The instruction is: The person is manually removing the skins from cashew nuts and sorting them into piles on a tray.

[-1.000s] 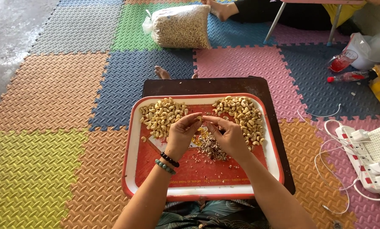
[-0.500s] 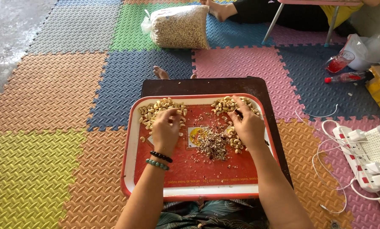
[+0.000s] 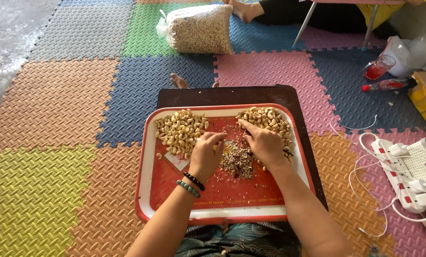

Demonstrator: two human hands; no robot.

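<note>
- The red tray point(image 3: 148, 157) sat on a dark low table point(image 3: 222, 95), with the scrap pile point(image 3: 236, 159) at its middle, keeping bits away from the nuts.
- Left hand point(image 3: 205, 154) hovered beside the tray's left cashew pile point(image 3: 180, 131), fingers curled together, seemingly pinching one nut.
- Right hand point(image 3: 265, 143) rested at the tray's right cashew pile point(image 3: 270, 121), forefinger stretched out, other fingers loosely bent.

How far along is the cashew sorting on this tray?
Two heaps of cashews, the left pile and the right pile, lie on the red tray, with skin scraps between. The left hand and right hand meet over the scraps. A full bag of cashews sits beyond.
</note>
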